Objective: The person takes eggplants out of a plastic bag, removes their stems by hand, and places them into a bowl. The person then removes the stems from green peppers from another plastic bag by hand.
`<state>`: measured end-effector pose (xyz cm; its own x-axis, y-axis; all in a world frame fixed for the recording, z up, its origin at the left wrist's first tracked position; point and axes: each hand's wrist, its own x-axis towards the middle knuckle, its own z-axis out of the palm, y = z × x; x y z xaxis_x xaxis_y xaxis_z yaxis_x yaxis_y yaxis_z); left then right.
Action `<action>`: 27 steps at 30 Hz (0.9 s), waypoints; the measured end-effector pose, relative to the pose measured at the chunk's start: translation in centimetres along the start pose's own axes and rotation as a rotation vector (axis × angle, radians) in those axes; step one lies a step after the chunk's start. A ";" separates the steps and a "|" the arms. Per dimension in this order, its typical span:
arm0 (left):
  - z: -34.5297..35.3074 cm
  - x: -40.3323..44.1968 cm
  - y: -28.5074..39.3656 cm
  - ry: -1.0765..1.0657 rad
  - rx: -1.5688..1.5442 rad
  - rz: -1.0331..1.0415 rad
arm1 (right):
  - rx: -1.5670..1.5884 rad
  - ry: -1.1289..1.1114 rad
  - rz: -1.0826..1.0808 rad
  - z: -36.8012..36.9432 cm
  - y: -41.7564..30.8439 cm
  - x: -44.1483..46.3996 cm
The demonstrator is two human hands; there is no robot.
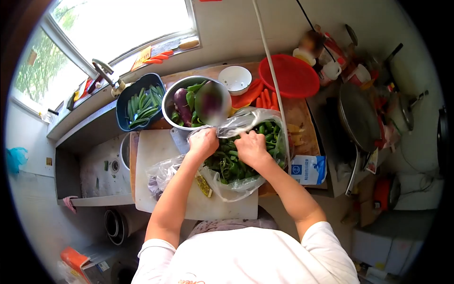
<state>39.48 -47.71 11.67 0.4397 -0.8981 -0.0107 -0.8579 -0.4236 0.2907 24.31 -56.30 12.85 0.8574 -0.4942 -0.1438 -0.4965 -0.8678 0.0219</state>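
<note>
A clear plastic bag [231, 190] full of green peppers [236, 169] lies on the white cutting board [153, 137] and reaches past its right side. My left hand [205, 143] is closed on the bag's edge at the upper left. My right hand [251, 147] has curled fingers gripping the plastic over the peppers. Just behind the bag stands a steel bowl [166, 105] with eggplants [182, 105] and green peppers; part of it is blurred. Near my left forearm lies a second clear bag [163, 171] with purplish contents.
A blue basin [121, 111] of long green pods stands by the sink [92, 165]. Behind are a white bowl [235, 79], carrots [267, 99] and a red round tray [293, 78]. At right are a blue-and-white packet [308, 170] and a wok [359, 118].
</note>
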 end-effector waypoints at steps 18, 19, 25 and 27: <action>-3.1 -0.6 1.2 -0.656 -0.456 0.379 | 0.658 0.336 0.268 -3.3 6.2 -1.2; -3.6 -1.2 1.3 -0.559 -0.588 0.300 | 0.751 0.330 0.290 -3.8 6.2 -1.9; -3.9 -1.0 1.8 -0.359 -1.143 -0.067 | 0.983 0.367 0.274 -4.7 5.5 -4.4; -2.6 -0.7 1.9 -0.300 -0.829 -0.019 | 1.419 0.298 0.310 -4.9 5.1 -4.5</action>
<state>38.23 -47.53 14.69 0.2636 -0.9345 -0.2392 -0.3315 -0.3206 0.8873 18.55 -58.79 18.42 0.6039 -0.7899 -0.1067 -0.2246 -0.0403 -0.9736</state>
